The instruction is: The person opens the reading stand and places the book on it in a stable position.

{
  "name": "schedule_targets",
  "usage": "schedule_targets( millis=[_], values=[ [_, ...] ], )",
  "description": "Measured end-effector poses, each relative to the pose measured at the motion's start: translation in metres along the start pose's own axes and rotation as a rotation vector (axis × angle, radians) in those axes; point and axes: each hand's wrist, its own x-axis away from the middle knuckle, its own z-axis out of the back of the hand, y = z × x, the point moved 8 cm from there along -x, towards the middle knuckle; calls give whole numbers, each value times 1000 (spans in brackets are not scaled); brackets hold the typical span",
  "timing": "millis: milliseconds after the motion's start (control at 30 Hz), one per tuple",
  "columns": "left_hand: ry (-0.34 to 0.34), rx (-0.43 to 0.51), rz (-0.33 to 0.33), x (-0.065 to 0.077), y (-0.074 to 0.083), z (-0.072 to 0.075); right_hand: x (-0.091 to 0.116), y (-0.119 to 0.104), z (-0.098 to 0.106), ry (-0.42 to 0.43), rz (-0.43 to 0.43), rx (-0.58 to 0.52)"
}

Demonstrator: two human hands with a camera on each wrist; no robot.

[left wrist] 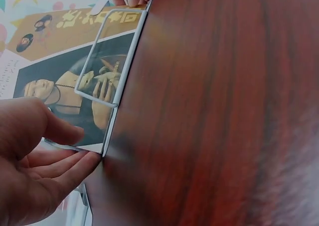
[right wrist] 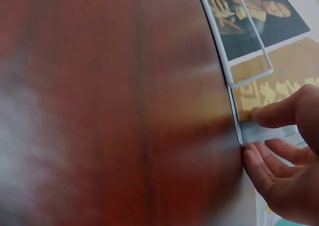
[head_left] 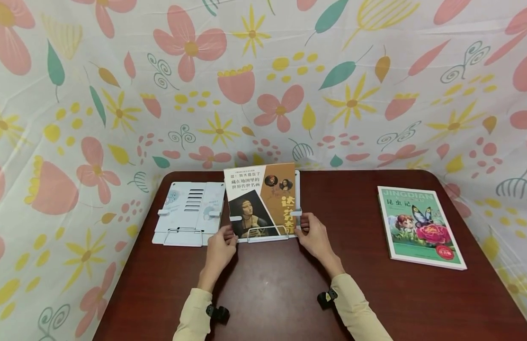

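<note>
A brown-and-white book (head_left: 272, 196) with a portrait painting on its cover leans on a white book stand (head_left: 298, 189). White side clips and a wire rest lie across its front. My left hand (head_left: 220, 246) grips the stand's lower left corner; in the left wrist view its thumb (left wrist: 75, 134) lies over the cover's edge, with the fingers along the stand's edge. At the lower right corner, my right hand (head_left: 315, 237) holds the stand, its thumb (right wrist: 264, 117) on the book's corner and its fingers at the stand's edge. Most of the stand is hidden behind the book.
A second white book stand (head_left: 203, 208), without a book, lies to the left on the dark red-brown table (head_left: 263, 293). A green book (head_left: 399, 208) with a butterfly cover lies at the right. Behind the table hangs a flower-patterned cloth (head_left: 246, 113).
</note>
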Motion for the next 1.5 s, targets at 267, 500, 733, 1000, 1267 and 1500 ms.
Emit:
schedule_targets(
  millis=[267, 500, 733, 1000, 1267, 1500],
  values=[
    [4, -7, -34, 1, 2, -1, 12, -6, -1, -14, -46, 41],
    [-61, 40, -22, -1, -5, -4, 14, -3, -2, -21, -92, 48],
    [-104, 150, -42, -7, -6, -5, 15, 1, 2, 3, -118, 57],
    [-166, 181, -21, -14, -2, -14, 18, 6, 6, 2, -144, 79],
    [-230, 150, -33, -30, 9, -32, 19, 14, 20, 21, -149, 132],
    [-284, 150, -5, -38, 23, -53, 15, 24, 36, 22, -182, 177]
  ],
)
